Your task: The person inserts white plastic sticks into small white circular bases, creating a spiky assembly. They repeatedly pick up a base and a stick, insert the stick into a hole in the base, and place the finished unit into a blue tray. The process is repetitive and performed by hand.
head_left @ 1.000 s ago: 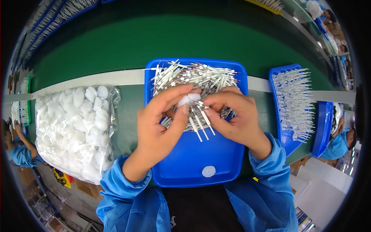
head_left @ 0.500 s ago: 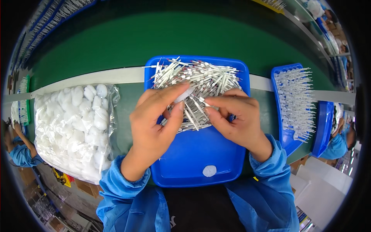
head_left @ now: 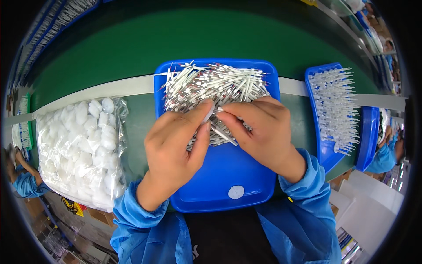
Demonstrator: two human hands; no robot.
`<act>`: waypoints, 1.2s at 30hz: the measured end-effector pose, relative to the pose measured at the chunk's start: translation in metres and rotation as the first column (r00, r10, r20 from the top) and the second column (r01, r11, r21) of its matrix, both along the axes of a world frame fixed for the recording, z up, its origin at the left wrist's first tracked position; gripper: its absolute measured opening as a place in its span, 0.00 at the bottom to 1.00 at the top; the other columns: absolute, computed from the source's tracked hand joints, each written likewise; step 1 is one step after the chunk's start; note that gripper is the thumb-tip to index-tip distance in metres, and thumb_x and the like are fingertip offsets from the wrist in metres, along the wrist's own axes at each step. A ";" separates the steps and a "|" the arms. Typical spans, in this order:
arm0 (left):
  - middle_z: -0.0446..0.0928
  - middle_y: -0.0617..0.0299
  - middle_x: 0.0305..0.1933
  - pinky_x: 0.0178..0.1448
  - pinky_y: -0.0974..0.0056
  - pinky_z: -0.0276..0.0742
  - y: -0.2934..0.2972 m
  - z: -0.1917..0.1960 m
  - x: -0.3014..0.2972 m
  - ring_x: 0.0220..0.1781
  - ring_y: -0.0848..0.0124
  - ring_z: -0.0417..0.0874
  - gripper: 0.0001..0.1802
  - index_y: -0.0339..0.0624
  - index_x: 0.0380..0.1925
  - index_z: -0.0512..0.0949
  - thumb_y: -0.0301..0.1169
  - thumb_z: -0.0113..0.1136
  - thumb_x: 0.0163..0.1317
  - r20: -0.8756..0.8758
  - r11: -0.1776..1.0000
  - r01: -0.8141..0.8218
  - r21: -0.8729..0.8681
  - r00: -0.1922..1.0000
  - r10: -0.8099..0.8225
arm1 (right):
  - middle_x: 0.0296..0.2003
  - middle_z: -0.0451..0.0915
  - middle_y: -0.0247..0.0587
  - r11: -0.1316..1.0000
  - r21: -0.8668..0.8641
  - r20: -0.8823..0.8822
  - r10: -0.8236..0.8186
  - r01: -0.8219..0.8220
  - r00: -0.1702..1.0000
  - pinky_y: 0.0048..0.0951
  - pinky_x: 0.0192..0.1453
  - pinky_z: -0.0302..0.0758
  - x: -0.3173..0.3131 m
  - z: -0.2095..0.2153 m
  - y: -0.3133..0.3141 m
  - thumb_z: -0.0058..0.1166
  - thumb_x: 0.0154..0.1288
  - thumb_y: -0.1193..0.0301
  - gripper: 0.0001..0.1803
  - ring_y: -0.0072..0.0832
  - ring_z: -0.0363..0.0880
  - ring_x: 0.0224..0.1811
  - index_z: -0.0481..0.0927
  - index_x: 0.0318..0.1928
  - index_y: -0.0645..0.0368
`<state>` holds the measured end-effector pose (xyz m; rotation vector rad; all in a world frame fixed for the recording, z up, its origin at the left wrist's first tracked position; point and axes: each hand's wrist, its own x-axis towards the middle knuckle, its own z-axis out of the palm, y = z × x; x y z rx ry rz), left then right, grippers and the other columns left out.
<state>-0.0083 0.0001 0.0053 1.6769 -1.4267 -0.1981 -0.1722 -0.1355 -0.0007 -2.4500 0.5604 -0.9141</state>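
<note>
My left hand (head_left: pixel 173 143) pinches a white round disc (head_left: pixel 209 112) between thumb and forefinger, held nearly edge-on. My right hand (head_left: pixel 266 132) meets it from the right, thumb and forefinger closed on the small end of a thin white stick (head_left: pixel 217 109) at the disc; most of that stick is hidden by the fingers. Both hands are above a blue tray (head_left: pixel 220 171). A heap of thin white sticks (head_left: pixel 220 83) with dark red parts fills its far half. Another white disc (head_left: pixel 236 192) lies alone in the near part of the tray.
A clear plastic bag (head_left: pixel 79 154) full of white rounded pieces lies at the left. To the right stands a blue bin (head_left: pixel 311 88) with rows of white sticks, beside another blue bin (head_left: pixel 365 141). Other people are at work at both sides.
My right fingertips have moved left, up against the disc in my left hand. The disc has turned more edge-on. The tray and bins appear shifted slightly left and up in the view.
</note>
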 end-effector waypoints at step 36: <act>0.87 0.54 0.57 0.58 0.55 0.81 0.001 0.004 0.002 0.55 0.54 0.86 0.29 0.40 0.56 0.89 0.25 0.84 0.50 0.001 0.983 0.118 -0.143 0.993 -0.119 | 0.43 0.89 0.37 0.585 0.716 0.300 0.235 -0.381 0.924 0.27 0.54 0.85 -0.012 0.004 -0.009 0.72 0.68 0.83 0.18 0.20 0.89 0.46 0.87 0.57 0.64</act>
